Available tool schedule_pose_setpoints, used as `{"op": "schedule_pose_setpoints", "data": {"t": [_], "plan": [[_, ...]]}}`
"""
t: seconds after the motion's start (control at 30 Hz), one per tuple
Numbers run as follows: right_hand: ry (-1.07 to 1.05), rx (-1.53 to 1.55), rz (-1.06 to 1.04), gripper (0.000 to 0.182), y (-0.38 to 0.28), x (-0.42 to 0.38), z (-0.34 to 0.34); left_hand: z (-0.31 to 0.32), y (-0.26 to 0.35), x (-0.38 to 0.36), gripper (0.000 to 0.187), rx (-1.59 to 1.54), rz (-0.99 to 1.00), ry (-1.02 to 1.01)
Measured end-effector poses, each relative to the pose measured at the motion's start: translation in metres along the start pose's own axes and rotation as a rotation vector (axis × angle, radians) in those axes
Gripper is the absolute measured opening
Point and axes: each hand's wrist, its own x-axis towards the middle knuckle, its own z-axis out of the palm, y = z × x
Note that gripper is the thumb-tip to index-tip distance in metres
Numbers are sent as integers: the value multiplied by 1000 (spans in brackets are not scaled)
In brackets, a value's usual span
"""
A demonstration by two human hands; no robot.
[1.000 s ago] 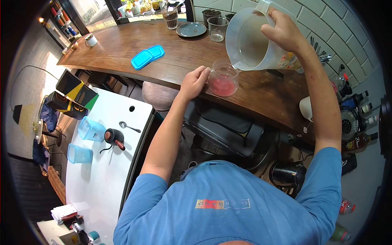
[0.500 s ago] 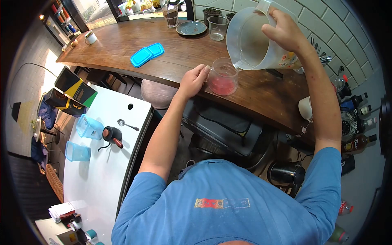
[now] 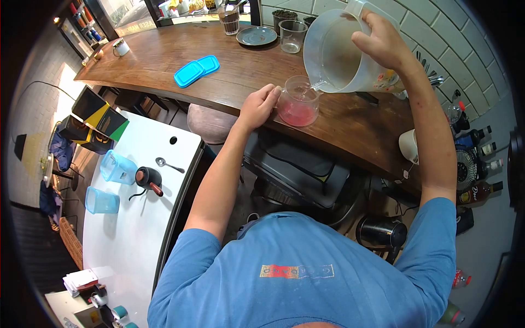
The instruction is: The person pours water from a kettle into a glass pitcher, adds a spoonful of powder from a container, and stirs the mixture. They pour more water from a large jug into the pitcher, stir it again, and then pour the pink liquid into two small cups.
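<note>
My left hand (image 3: 258,108) is closed on the handle of a clear glass jug (image 3: 298,113), which holds pink liquid and stands near the front edge of the wooden counter (image 3: 240,74). My right hand (image 3: 383,45) grips a large translucent plastic pitcher (image 3: 333,52) by its handle. The pitcher is tipped to the left, its spout right at the jug's rim, with clear liquid running from it into the jug. Two blue lids (image 3: 197,71) lie overlapping on the counter to the left.
Behind the jug are a clear plastic cup (image 3: 292,37), a grey plate (image 3: 257,36) and a glass of dark drink (image 3: 229,22). A white mug (image 3: 408,146) stands at the right. On the white table (image 3: 123,246) are two blue containers (image 3: 102,201), a gooseneck kettle (image 3: 147,179) and a spoon (image 3: 169,165).
The pink liquid in the jug looks a little higher and more stirred up. Both hands keep nearly the same place, and the view has shifted very slightly.
</note>
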Motion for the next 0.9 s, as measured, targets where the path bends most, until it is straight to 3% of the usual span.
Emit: {"op": "schedule_pose_setpoints", "data": {"t": [0.9], "plan": [[-11,-15,75,54,-2,-2,-2,0,5,-2,42,-29,-16,2]]}}
